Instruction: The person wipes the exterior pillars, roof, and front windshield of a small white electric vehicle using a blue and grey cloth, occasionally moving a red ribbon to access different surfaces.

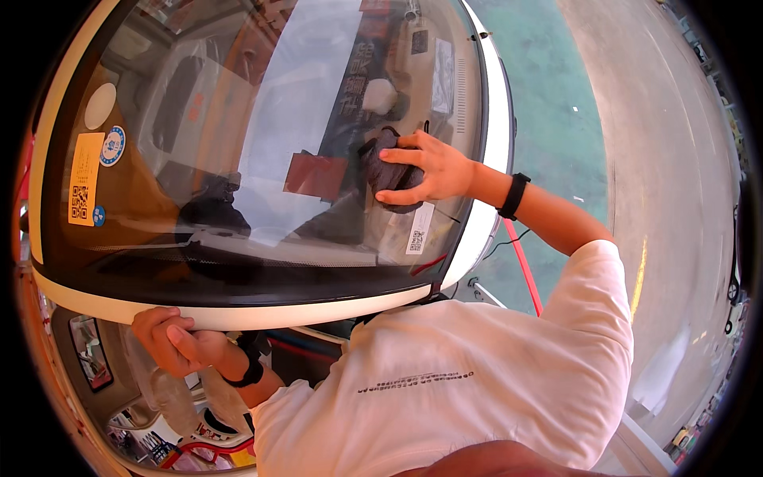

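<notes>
My right hand (432,167) presses a dark grey cloth (390,173), bunched under its spread fingers, against the windshield (286,238) of a white vehicle. The cloth lies near the lower edge of the glass, just above a white printed label (420,228). Over at the left, my left hand (179,343) has its fingers curled on the white windshield pillar (286,316), beside the open side of the cabin. Part of its grip is hidden. Each wrist wears a black band.
Stickers (86,179) are on the upper glass at the left. Below the pillar, plastic-covered parts show in the cabin. A red bar (523,268) and a thin dark cable stand out against the green floor (554,149) at the right, which borders a grey floor.
</notes>
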Tool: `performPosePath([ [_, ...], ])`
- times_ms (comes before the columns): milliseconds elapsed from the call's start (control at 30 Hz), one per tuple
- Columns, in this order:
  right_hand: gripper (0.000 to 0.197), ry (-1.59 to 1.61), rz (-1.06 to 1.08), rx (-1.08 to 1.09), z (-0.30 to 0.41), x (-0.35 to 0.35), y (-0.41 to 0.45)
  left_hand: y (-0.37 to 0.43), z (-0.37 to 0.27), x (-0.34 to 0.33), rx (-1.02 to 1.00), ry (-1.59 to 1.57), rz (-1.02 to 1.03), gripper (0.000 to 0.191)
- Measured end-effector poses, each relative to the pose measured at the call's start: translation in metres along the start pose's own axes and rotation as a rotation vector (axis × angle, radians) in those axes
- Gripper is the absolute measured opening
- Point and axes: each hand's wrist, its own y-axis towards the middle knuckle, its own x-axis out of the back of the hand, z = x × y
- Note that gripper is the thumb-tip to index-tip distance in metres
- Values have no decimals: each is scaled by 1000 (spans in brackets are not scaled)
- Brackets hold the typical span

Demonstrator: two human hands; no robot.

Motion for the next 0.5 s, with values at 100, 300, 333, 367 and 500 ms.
performPosePath([
  [100, 55, 96, 36, -541, -49, 5, -24, -2, -6, -6, 46, -23, -36, 37],
  [300, 36, -125, -132, -970, -186, -17, -124, -4, -6, -1, 70, 9, -45, 37],
  [333, 36, -133, -131, -1029, -205, -20, -144, -5, -7, -1, 77, 10, -60, 37],
  [367, 36, -143, -132, -1096, -219, -23, -166, -4, -7, -2, 81, 3, -70, 37],
  [500, 40, -235, -38, -1347, -240, -37, -213, -6, -1, 6, 42, -19, -40, 37],
])
